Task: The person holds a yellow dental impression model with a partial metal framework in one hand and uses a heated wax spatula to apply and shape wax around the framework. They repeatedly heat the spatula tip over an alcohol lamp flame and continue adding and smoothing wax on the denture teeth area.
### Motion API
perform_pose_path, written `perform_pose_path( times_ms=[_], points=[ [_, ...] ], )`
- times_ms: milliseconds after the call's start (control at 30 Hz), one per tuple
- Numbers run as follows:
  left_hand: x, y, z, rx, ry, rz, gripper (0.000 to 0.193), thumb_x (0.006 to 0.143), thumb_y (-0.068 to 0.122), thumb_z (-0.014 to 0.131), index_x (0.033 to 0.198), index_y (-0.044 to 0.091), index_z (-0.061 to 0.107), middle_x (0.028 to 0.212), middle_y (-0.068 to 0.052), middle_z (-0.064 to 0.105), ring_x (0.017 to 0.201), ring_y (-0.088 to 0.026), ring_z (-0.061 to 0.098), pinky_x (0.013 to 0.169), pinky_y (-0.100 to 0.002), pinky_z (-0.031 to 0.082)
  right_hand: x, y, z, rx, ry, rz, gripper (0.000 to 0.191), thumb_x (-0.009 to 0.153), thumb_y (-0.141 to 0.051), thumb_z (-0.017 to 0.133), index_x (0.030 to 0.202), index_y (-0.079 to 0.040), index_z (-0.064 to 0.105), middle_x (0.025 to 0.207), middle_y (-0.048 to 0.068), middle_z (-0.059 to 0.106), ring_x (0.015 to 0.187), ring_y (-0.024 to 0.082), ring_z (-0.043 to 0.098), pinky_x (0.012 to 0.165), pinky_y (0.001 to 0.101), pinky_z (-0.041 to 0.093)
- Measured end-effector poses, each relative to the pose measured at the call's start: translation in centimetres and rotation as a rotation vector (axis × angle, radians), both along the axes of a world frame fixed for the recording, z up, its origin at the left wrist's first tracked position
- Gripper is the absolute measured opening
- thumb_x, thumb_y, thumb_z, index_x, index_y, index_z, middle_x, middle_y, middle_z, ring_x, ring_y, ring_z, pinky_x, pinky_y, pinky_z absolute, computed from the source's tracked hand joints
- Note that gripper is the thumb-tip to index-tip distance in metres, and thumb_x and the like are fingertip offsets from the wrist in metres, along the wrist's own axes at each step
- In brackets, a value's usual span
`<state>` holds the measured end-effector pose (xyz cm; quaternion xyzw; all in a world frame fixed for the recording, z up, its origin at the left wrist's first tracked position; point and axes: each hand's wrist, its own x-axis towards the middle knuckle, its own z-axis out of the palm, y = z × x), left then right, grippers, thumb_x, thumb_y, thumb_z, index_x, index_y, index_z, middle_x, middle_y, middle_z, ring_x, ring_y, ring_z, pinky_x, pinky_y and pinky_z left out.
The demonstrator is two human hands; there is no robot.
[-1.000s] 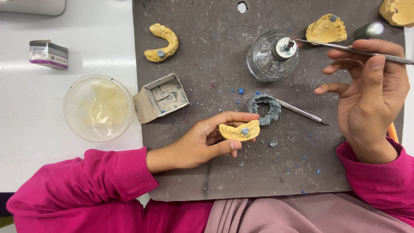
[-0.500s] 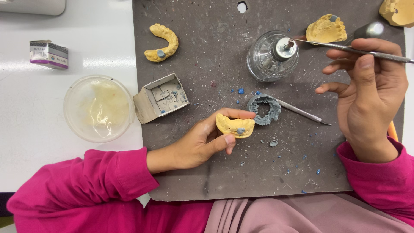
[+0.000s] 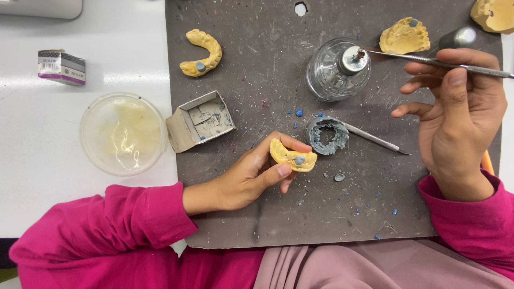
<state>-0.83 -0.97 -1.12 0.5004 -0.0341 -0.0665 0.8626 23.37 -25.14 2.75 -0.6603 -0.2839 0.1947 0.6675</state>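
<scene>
My left hand (image 3: 257, 174) grips a yellow plaster jaw cast (image 3: 292, 156) with a blue wax spot, held just above the dark work mat (image 3: 267, 69). My right hand (image 3: 460, 118) holds a thin metal wax instrument (image 3: 428, 60); its tip touches the metal cap of a glass spirit lamp (image 3: 337, 69). A grey-blue wax ring (image 3: 327, 135) lies just right of the cast, with a second metal tool (image 3: 375, 138) resting beside it.
Another horseshoe-shaped cast (image 3: 202, 52) lies at the mat's upper left, two more casts (image 3: 405, 35) at upper right. A small open cardboard box (image 3: 201, 120) sits at the mat's left edge. A clear plastic tub (image 3: 124, 134) and small packet (image 3: 61, 67) stand on the white table.
My left hand has turned the cast and shifted it slightly toward the wax ring. My right hand has stayed at the lamp with the instrument.
</scene>
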Motion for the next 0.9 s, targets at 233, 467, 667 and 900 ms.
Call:
perform_pose_path(
  times_ms=[233, 467, 667, 900],
  points=[
    [-0.08, 0.06, -0.12, 0.007, 0.0, -0.003, 0.043, 0.114, 0.032, 0.048, 0.145, 0.001, 0.044, 0.123, -0.008, 0.059, 0.093, -0.01, 0.056, 0.088, -0.024, 0.053, 0.03, -0.05, -0.06, 0.006, 0.0, -0.002, 0.019, 0.127, -0.019, 0.046, 0.138, -0.003, 0.047, 0.122, 0.019, 0.065, 0.101, 0.022, 0.067, 0.079, 0.0371, 0.065],
    [-0.03, 0.01, -0.34, -0.052, 0.004, 0.001, 0.043, 0.114, 0.031, 0.049, 0.144, 0.001, 0.043, 0.124, -0.008, 0.057, 0.091, -0.01, 0.055, 0.087, -0.025, 0.052, 0.07, -0.02, -0.1, 0.013, -0.001, -0.003, 0.019, 0.127, -0.02, 0.047, 0.136, -0.004, 0.047, 0.121, 0.019, 0.065, 0.1, 0.021, 0.067, 0.078, 0.0377, 0.065],
    [0.04, -0.02, -0.47, -0.057, -0.003, 0.004, 0.043, 0.114, 0.03, 0.049, 0.145, 0.001, 0.042, 0.124, -0.008, 0.056, 0.092, -0.01, 0.056, 0.088, -0.025, 0.052, 0.16, -0.01, -0.04, 0.006, -0.034, 0.019, 0.019, 0.127, -0.021, 0.047, 0.136, -0.005, 0.047, 0.121, 0.019, 0.065, 0.102, 0.021, 0.067, 0.079, 0.0378, 0.066],
    [0.2, 0.04, -0.24, -0.06, 0.008, 0.004, 0.042, 0.114, 0.027, 0.05, 0.146, 0.001, 0.042, 0.122, -0.009, 0.056, 0.091, -0.01, 0.057, 0.088, -0.025, 0.052, 0.06, 0.06, 0.03, 0.006, -0.023, 0.009, 0.019, 0.127, -0.021, 0.047, 0.136, -0.005, 0.047, 0.121, 0.018, 0.064, 0.102, 0.021, 0.066, 0.079, 0.0377, 0.066]
  ],
)
